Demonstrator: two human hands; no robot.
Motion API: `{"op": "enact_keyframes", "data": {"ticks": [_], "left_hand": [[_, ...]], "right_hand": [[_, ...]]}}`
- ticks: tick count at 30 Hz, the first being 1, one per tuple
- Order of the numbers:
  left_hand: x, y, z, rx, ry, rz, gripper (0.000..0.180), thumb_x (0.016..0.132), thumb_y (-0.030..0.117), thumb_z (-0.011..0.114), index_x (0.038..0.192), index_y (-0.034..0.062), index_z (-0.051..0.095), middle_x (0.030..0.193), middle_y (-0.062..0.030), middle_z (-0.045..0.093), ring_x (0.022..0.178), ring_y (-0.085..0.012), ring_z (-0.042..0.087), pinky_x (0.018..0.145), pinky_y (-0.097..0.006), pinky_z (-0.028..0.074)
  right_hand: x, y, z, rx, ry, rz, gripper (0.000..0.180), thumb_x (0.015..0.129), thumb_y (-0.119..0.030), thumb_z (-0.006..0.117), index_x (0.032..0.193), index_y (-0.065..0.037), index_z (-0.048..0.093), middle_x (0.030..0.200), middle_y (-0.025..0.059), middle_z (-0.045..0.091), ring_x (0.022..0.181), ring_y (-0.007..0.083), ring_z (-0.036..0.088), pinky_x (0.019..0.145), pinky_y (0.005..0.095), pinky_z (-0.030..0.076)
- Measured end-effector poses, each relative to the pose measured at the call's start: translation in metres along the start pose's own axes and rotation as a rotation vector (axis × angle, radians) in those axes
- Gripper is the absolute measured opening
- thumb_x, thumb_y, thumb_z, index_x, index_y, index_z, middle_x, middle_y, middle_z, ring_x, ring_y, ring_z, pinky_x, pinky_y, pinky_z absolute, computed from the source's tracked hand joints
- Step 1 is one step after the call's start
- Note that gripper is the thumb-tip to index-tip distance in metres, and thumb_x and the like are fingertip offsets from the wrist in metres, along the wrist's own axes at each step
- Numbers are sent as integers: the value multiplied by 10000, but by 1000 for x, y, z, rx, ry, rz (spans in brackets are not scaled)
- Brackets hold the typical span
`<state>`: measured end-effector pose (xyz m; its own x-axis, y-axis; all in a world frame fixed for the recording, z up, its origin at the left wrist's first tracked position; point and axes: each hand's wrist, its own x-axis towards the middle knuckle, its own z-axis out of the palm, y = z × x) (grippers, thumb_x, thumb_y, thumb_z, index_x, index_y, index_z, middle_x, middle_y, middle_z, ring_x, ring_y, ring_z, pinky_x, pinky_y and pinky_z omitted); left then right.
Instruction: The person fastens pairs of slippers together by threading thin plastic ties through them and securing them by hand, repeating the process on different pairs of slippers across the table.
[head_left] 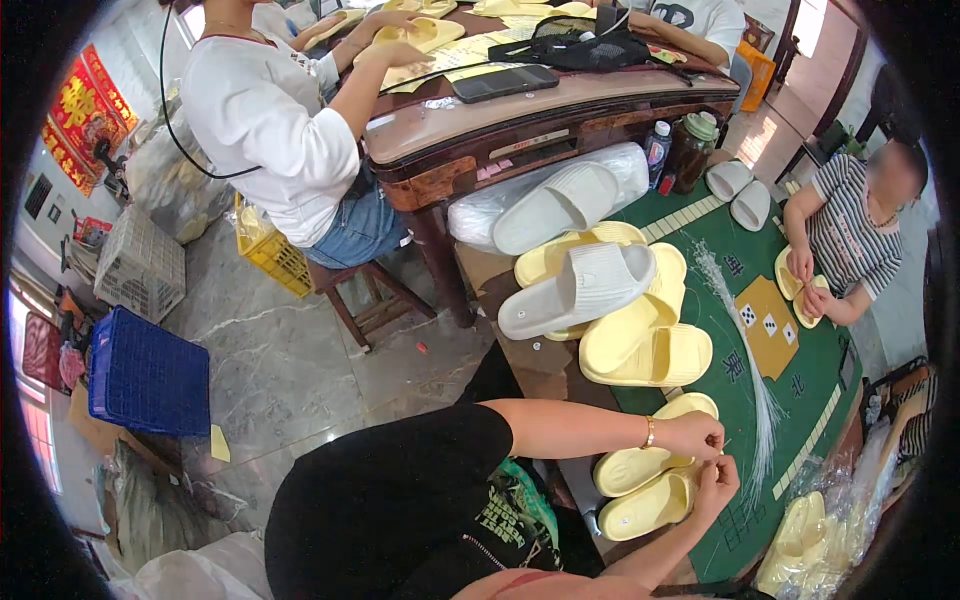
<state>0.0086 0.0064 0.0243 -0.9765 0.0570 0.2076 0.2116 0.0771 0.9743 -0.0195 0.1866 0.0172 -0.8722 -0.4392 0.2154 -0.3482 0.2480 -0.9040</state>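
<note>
Both hands, left hand [693, 436] and right hand [716, 483], pinched closed above a yellow slipper pair [645, 485] on the green worktop [800, 390]; what they gripped I couldn't tell.

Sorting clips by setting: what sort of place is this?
Probably a small home workshop packing footwear: piles of yellow and white slippers on a green game table, other people seated handling slippers, plastic bags beside them.

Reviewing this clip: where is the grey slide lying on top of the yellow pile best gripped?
Probably the grey slide by its raised strap, from above: it lies sole-down and crosswise on the yellow slides, so the strap arches clear.
</note>
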Motion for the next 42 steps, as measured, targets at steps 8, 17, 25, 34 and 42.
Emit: {"op": "enact_keyframes", "data": {"ticks": [8,17,25,34,42], "left_hand": [[1,0,-4,-167,71,-78,149,761,152,632,776,7,604,705,-40,603,642,-112,553,593,-262,458],[-2,6,-2,33,-46,-14,172,741,172,652,778,7,619,736,-86,640,682,-165,615,626,-288,493],[-1,1,-2,-11,-46,-36,169,736,166,648,777,5,619,735,-88,640,678,-161,611,606,-288,486],[-1,-3,1,-27,21,-10,146,737,152,643,762,11,612,697,-64,621,644,-135,581,601,-274,472],[2,-2,-1,-119,60,-47,175,720,181,635,757,11,627,710,-87,638,645,-173,603,604,-299,477]], "right_hand": [[2,9,-1,-17,-23,-98,109,798,-5,521,701,-22,475,621,-23,463,551,38,375,491,195,283],[-2,5,-3,15,-9,75,87,789,0,555,723,-3,500,674,-11,473,633,70,407,570,218,330],[-2,-3,-2,76,-16,141,85,791,15,549,726,-9,500,675,-10,478,619,68,407,565,206,328],[-1,-9,2,46,-18,70,80,751,-9,555,701,-6,493,650,7,479,631,99,434,584,246,355],[0,-3,-3,-64,-37,-27,75,769,8,552,719,-2,498,670,11,495,620,94,436,579,240,366]]}}
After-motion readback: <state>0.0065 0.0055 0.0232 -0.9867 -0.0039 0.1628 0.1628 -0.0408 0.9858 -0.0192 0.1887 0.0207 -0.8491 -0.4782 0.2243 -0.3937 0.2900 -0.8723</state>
